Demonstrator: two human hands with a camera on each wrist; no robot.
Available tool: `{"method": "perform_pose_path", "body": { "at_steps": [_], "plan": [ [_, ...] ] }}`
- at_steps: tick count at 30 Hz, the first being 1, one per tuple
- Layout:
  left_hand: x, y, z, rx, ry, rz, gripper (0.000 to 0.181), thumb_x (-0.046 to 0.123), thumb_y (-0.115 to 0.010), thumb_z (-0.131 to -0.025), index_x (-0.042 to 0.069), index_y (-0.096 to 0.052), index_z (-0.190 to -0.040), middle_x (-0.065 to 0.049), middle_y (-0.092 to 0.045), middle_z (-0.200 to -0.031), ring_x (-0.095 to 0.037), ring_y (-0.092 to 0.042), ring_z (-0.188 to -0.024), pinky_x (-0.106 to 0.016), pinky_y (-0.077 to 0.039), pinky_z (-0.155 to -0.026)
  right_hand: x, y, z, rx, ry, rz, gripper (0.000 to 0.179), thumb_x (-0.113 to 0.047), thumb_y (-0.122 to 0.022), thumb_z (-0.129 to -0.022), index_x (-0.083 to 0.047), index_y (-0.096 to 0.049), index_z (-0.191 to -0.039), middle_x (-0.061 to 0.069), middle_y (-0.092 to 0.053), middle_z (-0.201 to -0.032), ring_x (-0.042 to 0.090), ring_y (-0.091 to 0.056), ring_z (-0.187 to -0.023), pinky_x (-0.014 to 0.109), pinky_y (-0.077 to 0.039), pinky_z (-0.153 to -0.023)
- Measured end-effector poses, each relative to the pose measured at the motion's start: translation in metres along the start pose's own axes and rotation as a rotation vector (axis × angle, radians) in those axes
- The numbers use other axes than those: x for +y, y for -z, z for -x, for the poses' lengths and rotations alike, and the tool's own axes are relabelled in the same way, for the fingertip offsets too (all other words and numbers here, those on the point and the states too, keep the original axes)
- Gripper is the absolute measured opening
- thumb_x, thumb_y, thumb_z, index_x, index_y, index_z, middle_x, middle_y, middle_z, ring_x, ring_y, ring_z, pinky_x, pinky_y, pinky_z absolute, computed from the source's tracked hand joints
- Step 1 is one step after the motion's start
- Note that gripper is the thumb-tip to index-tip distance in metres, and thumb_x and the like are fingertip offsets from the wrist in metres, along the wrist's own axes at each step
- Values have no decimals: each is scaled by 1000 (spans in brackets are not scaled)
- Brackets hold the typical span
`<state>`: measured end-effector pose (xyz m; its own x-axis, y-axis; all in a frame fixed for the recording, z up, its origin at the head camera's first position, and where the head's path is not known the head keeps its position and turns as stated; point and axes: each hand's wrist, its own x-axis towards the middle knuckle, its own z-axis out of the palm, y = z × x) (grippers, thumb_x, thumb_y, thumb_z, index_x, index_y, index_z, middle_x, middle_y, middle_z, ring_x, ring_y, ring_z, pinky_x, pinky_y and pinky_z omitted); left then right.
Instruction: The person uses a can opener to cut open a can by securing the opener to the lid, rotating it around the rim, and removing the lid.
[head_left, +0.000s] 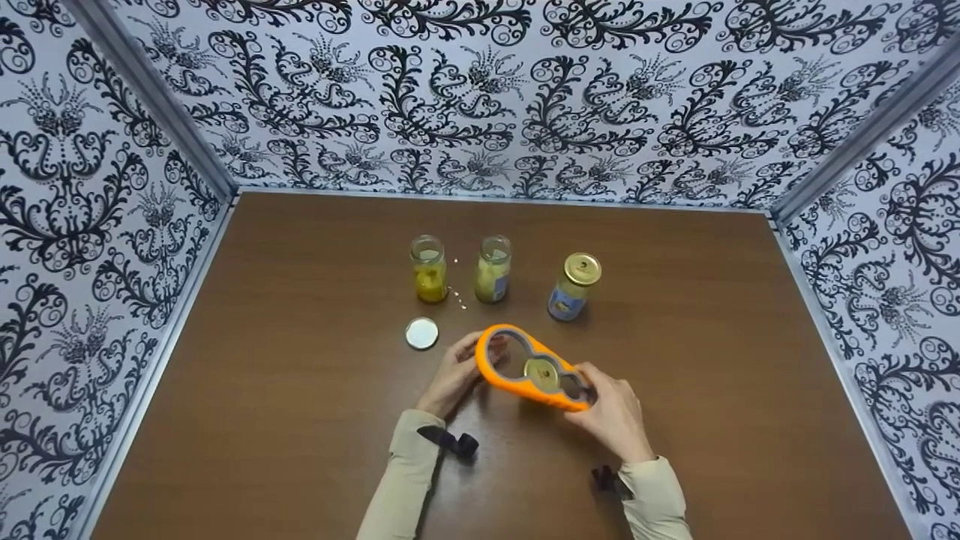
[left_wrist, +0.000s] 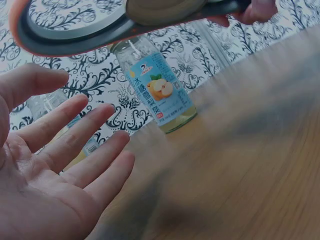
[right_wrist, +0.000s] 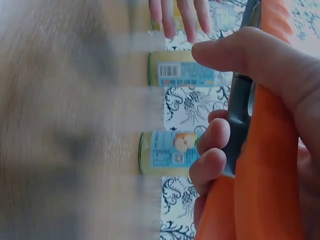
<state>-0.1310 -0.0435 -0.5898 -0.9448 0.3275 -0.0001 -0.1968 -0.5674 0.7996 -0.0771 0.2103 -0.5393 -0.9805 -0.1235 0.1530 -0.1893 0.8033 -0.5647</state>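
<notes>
My right hand [head_left: 615, 414] grips the narrow end of an orange jar opener [head_left: 491, 375] with grey-lined round openings. A gold jar lid [head_left: 541, 373] sits in its middle opening. At the wide end is my left hand [head_left: 456, 375], and the left wrist view shows that palm [left_wrist: 55, 170] with fingers spread and nothing held. In the right wrist view the right hand's fingers curl round the orange handle [right_wrist: 270, 165]. Beyond the opener stands a jar with a gold lid [head_left: 583, 269] and a blue pear label [left_wrist: 162, 90].
Two lidless glass jars stand farther back: one with yellow contents [head_left: 430, 285] and one with pale contents [head_left: 491, 281]. A round lid [head_left: 422, 334] lies on the brown table [head_left: 300, 375], and small white bits lie between the jars. Patterned walls [head_left: 480, 97] enclose the back and sides.
</notes>
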Motion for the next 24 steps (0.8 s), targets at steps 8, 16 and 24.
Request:
{"method": "perform_pose_path", "body": {
  "at_steps": [8, 16, 24],
  "plan": [
    [-8, -13, 6, -40, 31, 110, 30, 12, -64, -92, 6, -60, -122, -11, -62, -117, -26, -58, -112, -44, -43, -99, -4, -9, -11, 70, 196, 63, 58, -15, -89, -55, -8, -65, -107, 5, -68, -94, 24, -63, -81, 40, -39, -78],
    [-11, -24, 7, 96, 119, 174, 16, 10, -58, -92, 17, -67, -103, -1, -59, -106, -14, -56, -95, -24, -49, -78, -9, -16, -20, 74, 228, 67, 64, -13, -92, -53, -10, -64, -110, 5, -67, -93, 24, -63, -82, 41, -37, -81],
    [-14, -25, 7, 175, 247, 226, 65, 19, -58, -94, -5, -28, -146, -6, -56, -116, -15, -59, -95, -28, -51, -82, -7, -23, -25, 103, 278, 69, 63, -14, -93, -51, -8, -65, -108, 5, -66, -90, 23, -63, -81, 41, -38, -80]
  ]
}}
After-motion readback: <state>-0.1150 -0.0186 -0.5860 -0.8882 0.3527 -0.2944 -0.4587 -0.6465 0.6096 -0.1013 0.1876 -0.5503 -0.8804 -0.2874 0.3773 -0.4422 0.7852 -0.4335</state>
